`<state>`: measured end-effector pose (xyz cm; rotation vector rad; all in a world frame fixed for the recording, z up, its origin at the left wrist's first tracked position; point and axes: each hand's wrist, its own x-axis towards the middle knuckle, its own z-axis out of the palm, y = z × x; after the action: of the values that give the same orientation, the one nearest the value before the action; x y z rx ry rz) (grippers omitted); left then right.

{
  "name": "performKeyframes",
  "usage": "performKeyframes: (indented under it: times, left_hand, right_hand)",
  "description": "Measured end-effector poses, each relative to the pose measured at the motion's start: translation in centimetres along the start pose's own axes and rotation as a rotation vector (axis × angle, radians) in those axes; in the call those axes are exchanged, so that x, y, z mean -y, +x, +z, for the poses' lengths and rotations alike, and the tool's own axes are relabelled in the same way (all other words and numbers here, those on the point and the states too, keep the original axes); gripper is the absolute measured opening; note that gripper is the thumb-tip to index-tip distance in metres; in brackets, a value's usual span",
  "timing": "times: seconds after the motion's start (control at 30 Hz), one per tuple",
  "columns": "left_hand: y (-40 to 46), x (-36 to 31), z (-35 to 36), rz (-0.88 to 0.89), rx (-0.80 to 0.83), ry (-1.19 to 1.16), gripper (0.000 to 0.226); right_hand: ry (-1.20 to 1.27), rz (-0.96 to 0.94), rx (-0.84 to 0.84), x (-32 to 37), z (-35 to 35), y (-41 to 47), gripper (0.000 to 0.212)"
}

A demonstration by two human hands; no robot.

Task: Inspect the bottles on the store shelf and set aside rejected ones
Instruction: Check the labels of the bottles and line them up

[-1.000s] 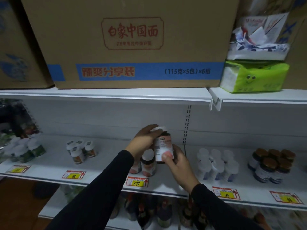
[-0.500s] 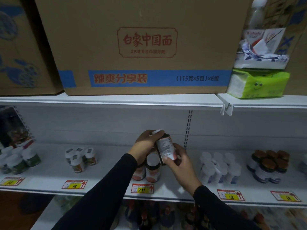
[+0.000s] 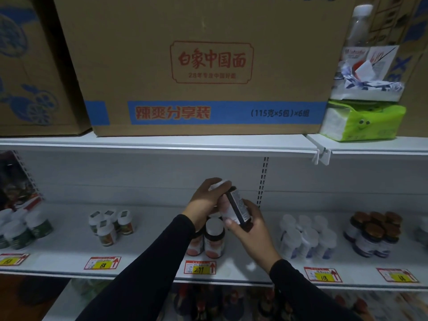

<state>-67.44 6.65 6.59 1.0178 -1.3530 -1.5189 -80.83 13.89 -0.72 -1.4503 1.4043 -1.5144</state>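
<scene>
A dark bottle (image 3: pixel 238 208) with a white cap and a printed label is held tilted above the middle shelf (image 3: pixel 150 253). My left hand (image 3: pixel 206 202) grips its cap end from above. My right hand (image 3: pixel 249 230) holds its lower body from below, thumb on the label. Directly under it, two more dark bottles with white caps (image 3: pixel 214 238) stand on the shelf, partly hidden by my left wrist.
Small white-capped bottles (image 3: pixel 111 224) stand left, green-labelled ones (image 3: pixel 20 229) far left, white bottles (image 3: pixel 305 238) right, brown-capped jars (image 3: pixel 375 232) far right. Price tags (image 3: pixel 200 267) line the shelf edge. A cardboard box (image 3: pixel 208 66) and tissue packs (image 3: pixel 363 121) sit on the upper shelf.
The bottle has been turned between both hands, so its label now faces right, and it is tilted further. The camera has moved closer and tipped upward.
</scene>
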Motion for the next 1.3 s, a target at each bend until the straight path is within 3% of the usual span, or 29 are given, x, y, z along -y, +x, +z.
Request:
performKeyframes:
  times: [0.2,0.4,0.53,0.7,1.07,1.3]
  left_hand:
    - [-0.08,-0.5,-0.56,-0.054,0.058,-0.029,0.02]
    - [-0.07,-0.32,-0.37,-0.041,-0.051,0.015,0.043]
    - [-0.14,-0.48,-0.64,-0.065,0.002,0.02,0.041]
    - [-0.17,-0.45,-0.8,-0.101,0.088,-0.051,0.019]
    - [0.06,-0.44,-0.1,-0.064,-0.048,-0.024,0.038]
    - [0.35,-0.11,-0.82,-0.056,-0.024,0.035,0.035]
  right_hand:
    - [0.108,0.084,0.033,-0.55,-0.1,-0.01,0.047]
    - [0.051,0.054,0.043,-0.5,-0.14,-0.01,0.057]
    - [0.108,0.073,0.033,-0.49,-0.28,0.05,0.043]
    - [0.254,0.137,0.032,-0.38,-0.2,0.31,0.026]
    - [0.03,0.064,0.068,-0.89,-0.36,0.44,0.071]
    - [0.09,0.111,0.041,-0.67,-0.17,0.46,0.045]
